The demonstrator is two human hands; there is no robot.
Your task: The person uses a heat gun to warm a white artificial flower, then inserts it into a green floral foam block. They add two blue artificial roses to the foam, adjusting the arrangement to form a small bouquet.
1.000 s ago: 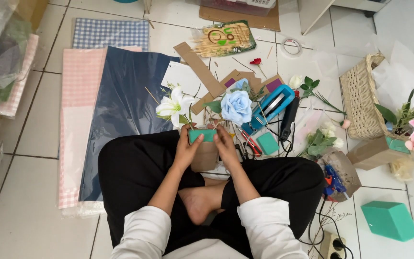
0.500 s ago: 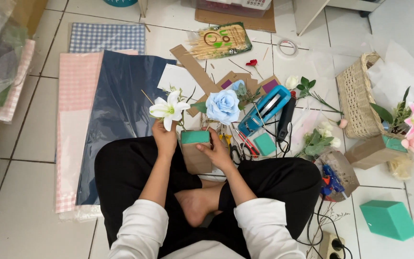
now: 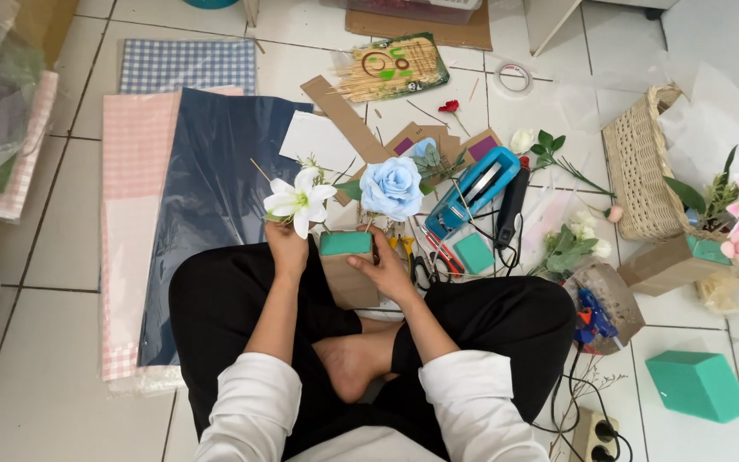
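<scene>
I sit cross-legged on a tiled floor. My left hand [image 3: 286, 248] holds the stem of a white lily [image 3: 298, 199], lifted beside a small brown box [image 3: 348, 278] topped with green floral foam [image 3: 345, 244]. My right hand [image 3: 382, 267] grips the right side of that box, which rests against my legs. A light blue rose [image 3: 392, 186] lies on the floor just beyond the box.
Dark blue, pink and checked wrapping sheets [image 3: 207, 184] lie at left. Cardboard strips, a pack of wooden skewers [image 3: 395, 68], a blue tape dispenser [image 3: 475, 188], a black glue gun [image 3: 511, 205], a wicker basket [image 3: 639, 167] with flowers, a green foam block [image 3: 697, 385] and a power strip [image 3: 594, 432] surround me.
The left hand has picked up the white lily and raised it to the left of the box. The right hand has shifted to the box's right side.
</scene>
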